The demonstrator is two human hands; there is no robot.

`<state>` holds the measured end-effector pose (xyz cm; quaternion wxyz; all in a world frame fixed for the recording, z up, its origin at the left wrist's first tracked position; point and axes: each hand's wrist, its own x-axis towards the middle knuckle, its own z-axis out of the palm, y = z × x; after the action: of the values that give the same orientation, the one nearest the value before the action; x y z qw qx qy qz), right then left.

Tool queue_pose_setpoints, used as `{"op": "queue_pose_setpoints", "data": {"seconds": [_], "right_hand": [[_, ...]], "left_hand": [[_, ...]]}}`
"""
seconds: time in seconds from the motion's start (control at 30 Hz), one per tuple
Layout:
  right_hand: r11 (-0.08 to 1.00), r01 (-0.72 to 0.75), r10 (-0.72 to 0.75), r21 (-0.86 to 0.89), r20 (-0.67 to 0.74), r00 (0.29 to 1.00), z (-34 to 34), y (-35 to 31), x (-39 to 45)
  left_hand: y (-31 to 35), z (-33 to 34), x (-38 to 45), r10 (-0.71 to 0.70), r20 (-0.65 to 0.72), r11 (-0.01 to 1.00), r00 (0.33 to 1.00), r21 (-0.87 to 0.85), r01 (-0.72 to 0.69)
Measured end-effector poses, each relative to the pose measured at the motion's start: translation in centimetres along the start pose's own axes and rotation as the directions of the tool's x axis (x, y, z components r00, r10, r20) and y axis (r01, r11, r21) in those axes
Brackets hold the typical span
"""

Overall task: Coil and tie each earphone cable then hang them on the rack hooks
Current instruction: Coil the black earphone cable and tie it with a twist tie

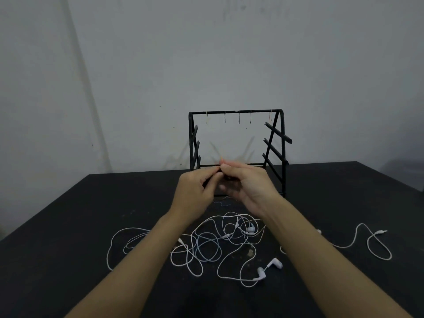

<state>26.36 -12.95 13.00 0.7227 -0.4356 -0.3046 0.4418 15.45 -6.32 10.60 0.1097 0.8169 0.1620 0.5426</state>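
A black table (68,260) fills the near part of the scene. A plain grey wall (298,65) stands behind its far edge.

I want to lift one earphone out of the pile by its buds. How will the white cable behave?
Probably floppy: the white earphone cable lies in loose loops on the table. Likely to snag, since its loops cross other cables. It looks thin, so probably light.

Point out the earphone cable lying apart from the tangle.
The cable on the far right: it lies alone, jack end outward, while the others overlap in the tangle.
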Motion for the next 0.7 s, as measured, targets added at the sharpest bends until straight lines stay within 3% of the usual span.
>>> {"op": "queue_pose_setpoints", "data": {"seconds": [0.1,0.27,0.43,0.6,0.7], "right_hand": [[0.983,0.088,-0.077,-0.161,0.073,0.994,-0.6,-0.5,0.2],[0.9,0.339,-0.311,-0.273,0.142,0.94,-0.8,0.0,0.0],[0.688,0.53,-0.45,-0.496,0.281,0.848,-1.4,0.0,0.1],[0.297,0.75,-0.619,-0.591,0.478,0.623,-1.9,-0.4,0.1],[0.235,0.814,-0.681,-0.531,0.508,0.528,-2.0,-0.4,-0.3]], "left_hand": [[-0.5,-0.9,0.6,0.063,0.067,0.997,0.996,0.038,-0.065],[-0.3,-1.1,0.8,-0.062,0.045,0.997,0.997,-0.034,0.063],[0.3,-1.8,0.8,-0.077,0.097,0.995,0.992,-0.061,0.083],[0.5,-2.4,1.7,-0.176,0.231,0.964,0.957,-0.158,0.215],[1.0,-2.5,1.9,-0.269,0.319,0.853,0.909,-0.359,0.379]]}}
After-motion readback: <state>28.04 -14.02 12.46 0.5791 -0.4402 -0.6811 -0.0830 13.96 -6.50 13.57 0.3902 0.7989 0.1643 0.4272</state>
